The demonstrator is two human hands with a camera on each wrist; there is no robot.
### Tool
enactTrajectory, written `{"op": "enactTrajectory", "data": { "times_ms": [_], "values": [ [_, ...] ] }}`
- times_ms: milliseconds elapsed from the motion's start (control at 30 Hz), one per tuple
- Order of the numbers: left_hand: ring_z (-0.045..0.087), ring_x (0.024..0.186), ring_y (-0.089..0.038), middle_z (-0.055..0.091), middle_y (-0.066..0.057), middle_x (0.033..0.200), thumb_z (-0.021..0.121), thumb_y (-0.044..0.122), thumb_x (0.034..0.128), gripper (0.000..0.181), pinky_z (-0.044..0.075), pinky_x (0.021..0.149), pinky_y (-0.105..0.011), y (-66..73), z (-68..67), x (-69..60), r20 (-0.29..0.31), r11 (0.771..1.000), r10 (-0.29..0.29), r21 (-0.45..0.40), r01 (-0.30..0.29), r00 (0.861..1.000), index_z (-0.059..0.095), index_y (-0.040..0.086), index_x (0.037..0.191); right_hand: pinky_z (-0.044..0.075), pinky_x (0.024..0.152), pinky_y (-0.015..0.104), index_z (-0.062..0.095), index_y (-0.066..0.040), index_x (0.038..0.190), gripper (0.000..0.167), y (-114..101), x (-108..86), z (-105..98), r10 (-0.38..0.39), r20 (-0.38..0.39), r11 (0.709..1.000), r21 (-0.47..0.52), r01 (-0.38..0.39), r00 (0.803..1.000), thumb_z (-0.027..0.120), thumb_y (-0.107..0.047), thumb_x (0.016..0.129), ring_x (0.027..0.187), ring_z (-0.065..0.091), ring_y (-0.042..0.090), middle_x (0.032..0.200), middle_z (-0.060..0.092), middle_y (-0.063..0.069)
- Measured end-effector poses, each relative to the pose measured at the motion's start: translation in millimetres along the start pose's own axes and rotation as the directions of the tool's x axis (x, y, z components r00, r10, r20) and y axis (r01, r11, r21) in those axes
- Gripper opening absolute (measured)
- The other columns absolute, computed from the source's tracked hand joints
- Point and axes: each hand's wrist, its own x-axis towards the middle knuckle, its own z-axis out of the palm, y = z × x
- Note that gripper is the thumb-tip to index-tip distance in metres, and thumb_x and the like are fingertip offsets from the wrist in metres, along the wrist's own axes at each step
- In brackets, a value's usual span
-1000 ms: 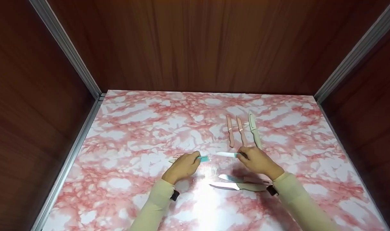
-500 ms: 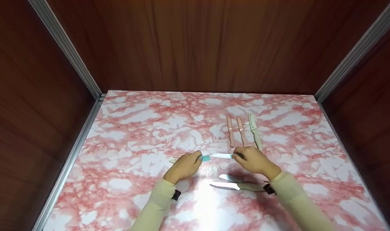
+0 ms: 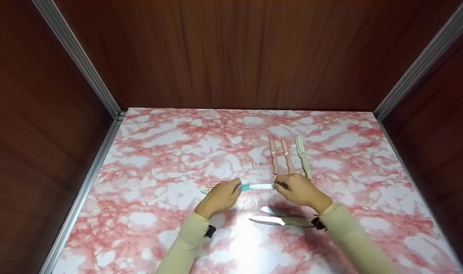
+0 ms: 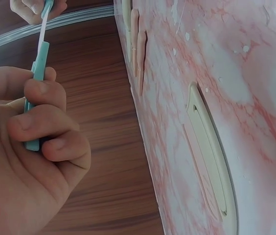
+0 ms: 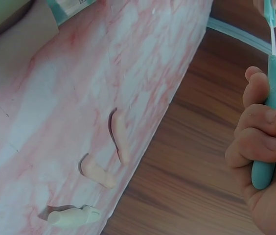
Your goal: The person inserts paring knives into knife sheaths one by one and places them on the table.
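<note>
My left hand (image 3: 220, 196) grips a turquoise knife sheath (image 4: 39, 63), fingers curled round it above the table. My right hand (image 3: 301, 193) holds a small knife by its turquoise handle (image 5: 274, 93). The white blade (image 3: 262, 186) points left and its tip meets the mouth of the sheath; how far it is inside I cannot tell. Beyond the left hand, in the left wrist view, a cream sheath (image 4: 210, 152) and a pink sheath (image 4: 196, 161) lie side by side on the table, mostly covered by that hand in the head view.
Behind the right hand lie two pink sheathed knives (image 3: 273, 158) and a pale green sheathed knife (image 3: 303, 155). Nearer me, a green-handled knife (image 3: 267, 220) and another bare blade (image 3: 271, 210) lie under the right forearm. Brown panels (image 3: 231, 57) enclose the marbled table (image 3: 159, 236).
My right hand has moved left with the knife, bringing the blade from apart to touching the sheath. My left hand has shifted slightly right. The things on the table have stayed put.
</note>
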Motion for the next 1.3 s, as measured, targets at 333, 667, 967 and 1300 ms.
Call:
{"op": "enactTrajectory", "data": {
  "times_ms": [333,667,967,1300],
  "values": [
    [0.031,0.052,-0.007,0.035,0.006,0.062,0.038,0.017,0.0999,0.022,0.029,0.051,-0.023,2.2,-1.1,-1.9,0.013,0.999,0.026,-0.048,-0.025,1.0,0.046,0.015,0.079,0.036,0.049,0.021,0.057,-0.019,0.069,0.022,2.4,3.1,-0.7,-0.133,-0.047,0.991,0.024,0.134,0.99,0.059,-0.01,0.088,0.051,0.037,0.0,0.058,0.041,-0.015],
    [0.034,0.055,-0.008,0.036,0.007,0.063,0.038,0.019,0.1003,0.022,0.031,0.054,-0.024,5.3,-1.5,-2.4,0.021,0.997,0.022,-0.073,-0.02,1.0,0.046,0.016,0.08,0.037,0.05,0.02,0.059,-0.019,0.068,0.021,0.2,3.7,-0.3,-0.165,-0.033,0.986,0.021,0.165,0.986,0.06,-0.011,0.087,0.052,0.038,0.0,0.06,0.045,-0.015],
    [0.036,0.056,-0.008,0.038,0.007,0.064,0.038,0.018,0.1007,0.022,0.033,0.056,-0.025,7.4,-0.8,-2.4,0.016,0.998,0.027,-0.058,-0.026,1.0,0.048,0.016,0.081,0.035,0.049,0.02,0.056,-0.02,0.067,0.023,-2.2,5.1,-0.7,-0.182,-0.018,0.983,0.025,0.183,0.983,0.058,-0.011,0.088,0.05,0.037,0.001,0.06,0.043,-0.016],
    [0.034,0.054,-0.007,0.036,0.008,0.062,0.038,0.016,0.0999,0.023,0.031,0.053,-0.023,6.7,4.4,-0.2,-0.01,0.996,0.036,-0.077,-0.037,0.999,0.047,0.015,0.079,0.033,0.049,0.021,0.052,-0.021,0.064,0.027,-4.4,8.7,2.4,-0.186,-0.005,0.982,0.04,0.186,0.983,0.056,-0.011,0.089,0.05,0.032,0.0,0.058,0.038,-0.015]
  ]
}}
